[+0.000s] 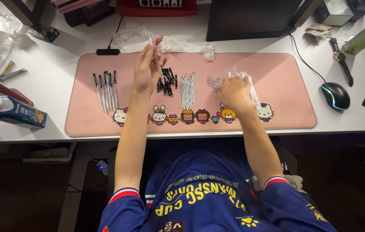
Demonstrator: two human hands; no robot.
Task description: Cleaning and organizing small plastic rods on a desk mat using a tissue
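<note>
White desk carries a pink rectangular mat; left hand pinches a clear plastic pen barrel pointing far-left, nearly upright; right hand closes on clear plastic tubes.

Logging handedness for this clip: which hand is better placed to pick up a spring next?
Probably the right hand: it rests beside the springs, touching the clear barrels. The left hand already holds a pen barrel, raised.
</note>
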